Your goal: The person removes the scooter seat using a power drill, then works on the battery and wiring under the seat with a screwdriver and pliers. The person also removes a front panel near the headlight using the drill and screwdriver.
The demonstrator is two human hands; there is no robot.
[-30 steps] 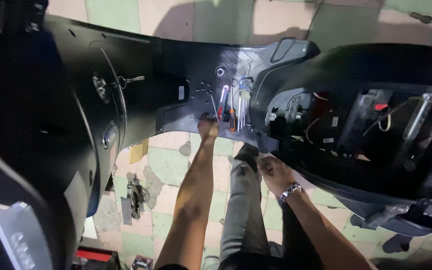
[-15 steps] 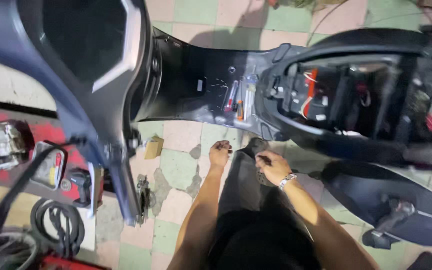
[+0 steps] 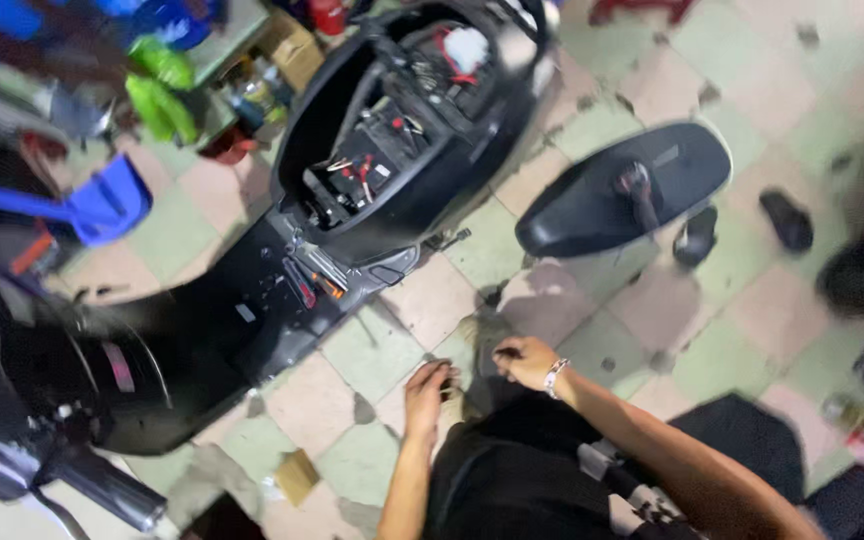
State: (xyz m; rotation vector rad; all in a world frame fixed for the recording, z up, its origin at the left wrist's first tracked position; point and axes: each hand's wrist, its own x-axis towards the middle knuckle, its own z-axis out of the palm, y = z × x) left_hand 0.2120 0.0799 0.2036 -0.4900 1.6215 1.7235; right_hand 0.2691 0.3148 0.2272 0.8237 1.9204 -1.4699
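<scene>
My left hand [image 3: 428,392] rests on my dark-trousered knee [image 3: 512,470], fingers bent down over its front edge, with a small dark shape at the fingertips that is too blurred to name. My right hand [image 3: 524,360], with a bracelet on the wrist, hovers just right of it with curled fingers and nothing visible in them. In front of both hands stands a black scooter [image 3: 402,200] with its seat off. Red wires and parts show in its open bay [image 3: 372,160]. Its footboard [image 3: 272,300] is the part nearest my left hand.
The removed black seat [image 3: 592,200] lies upside down on the tiled floor to the right, with two dark slippers [image 3: 787,220] beside it. A blue plastic part [image 3: 102,205] and green bottles [image 3: 162,90] crowd the upper left. A cardboard scrap [image 3: 297,475] lies below the footboard.
The view has swung and tilted, so the scooter now runs diagonally and the seat sits upper right. My left hand pulled back from the footboard wiring to my knee; my right hand stayed there.
</scene>
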